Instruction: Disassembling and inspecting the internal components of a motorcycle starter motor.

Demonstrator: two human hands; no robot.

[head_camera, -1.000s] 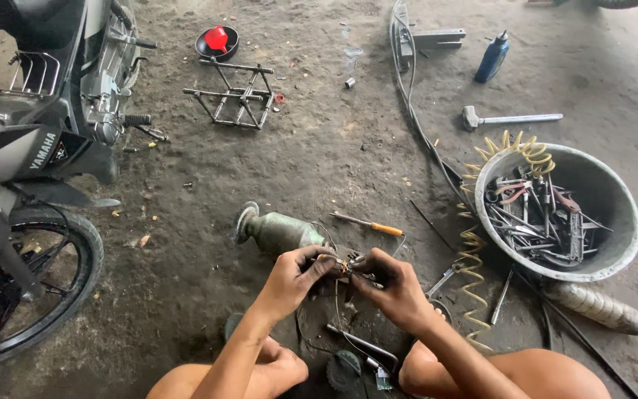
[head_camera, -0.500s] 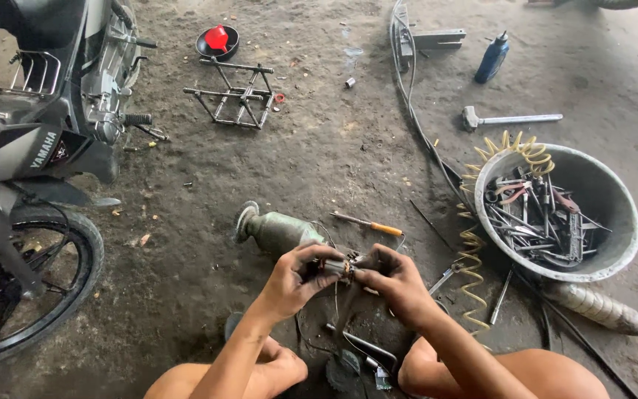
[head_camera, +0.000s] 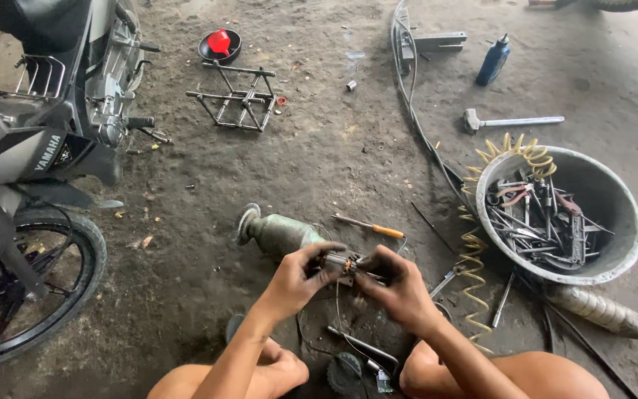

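Small metal part [head_camera: 342,264]: held low over the concrete floor [head_camera: 334,148], just in front of the metal cylinder [head_camera: 278,233], which serves as landmark here. Thin wires hang from the part toward the floor.

Left hand [head_camera: 300,277]: fingers clenched around the left end of the small metal part, thumb on top.

Right hand [head_camera: 400,284]: fingers pinched on the right end of the same part, touching it from the other side; the two hands nearly meet.

Metal cylinder: lies on its side on the floor, flared end pointing left, just beyond the left hand.

Screwdriver [head_camera: 371,225]: orange handle, flat on the floor just right of the cylinder.

Bucket [head_camera: 622,251]: grey, round, well to the right of the cylinder, filled with pliers, wrenches and other hand tools.

Yellow coiled hose [head_camera: 474,251]: runs along the bucket's left side, between bucket and cylinder.

Hammer [head_camera: 511,120]: far right and beyond the cylinder, past the bucket.

Blue bottle [head_camera: 494,60]: upright, beyond the hammer.

Metal rack [head_camera: 234,100]: lies well beyond the cylinder; a black bowl with a red funnel [head_camera: 219,43] sits just past it.

Motorcycle [head_camera: 38,148]: stands well to the left of the cylinder, one wheel near.
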